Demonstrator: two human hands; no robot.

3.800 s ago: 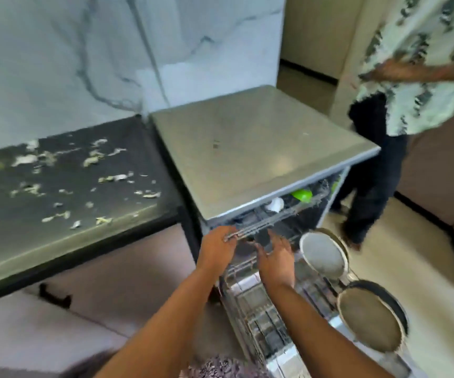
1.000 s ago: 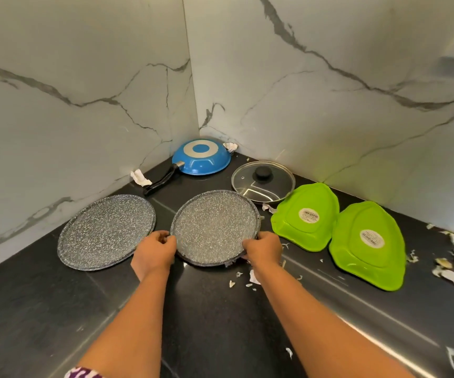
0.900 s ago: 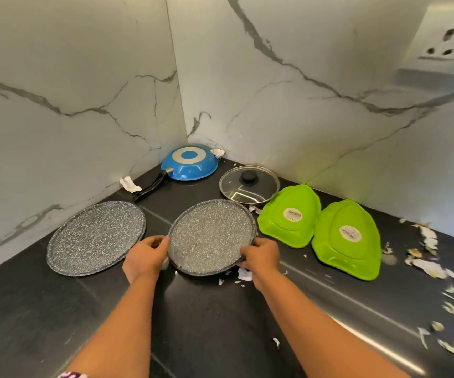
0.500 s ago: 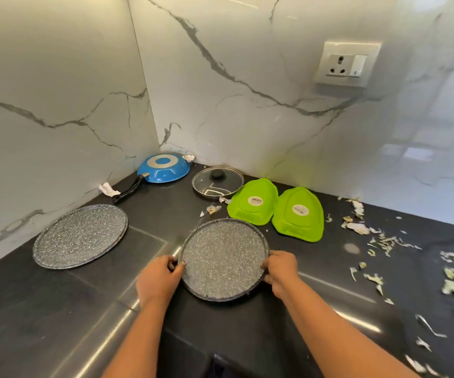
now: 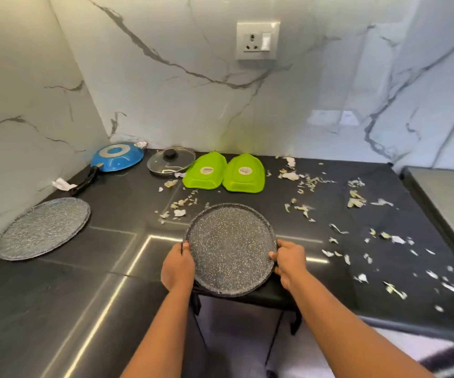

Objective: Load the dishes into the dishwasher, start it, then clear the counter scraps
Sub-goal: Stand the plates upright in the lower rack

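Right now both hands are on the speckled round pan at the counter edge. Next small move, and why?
Probably carry the speckled pan to the right, toward the steel top at the counter's end. The left hand and right hand already have a grip on opposite rims, and the pan overhangs the counter edge. A second speckled pan still lies at the left.

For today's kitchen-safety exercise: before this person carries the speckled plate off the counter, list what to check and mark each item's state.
1. Left hand grips the held plate at its rim: ok.
2. Right hand grips the opposite rim: ok.
3. Plate carries no scraps on top: ok.
4. Plate fully lifted off the counter: cannot tell.
5. Counter scraps cleared: not ok.
6. Other dishes loaded: not ok; second plate, blue pan, glass lid wait.
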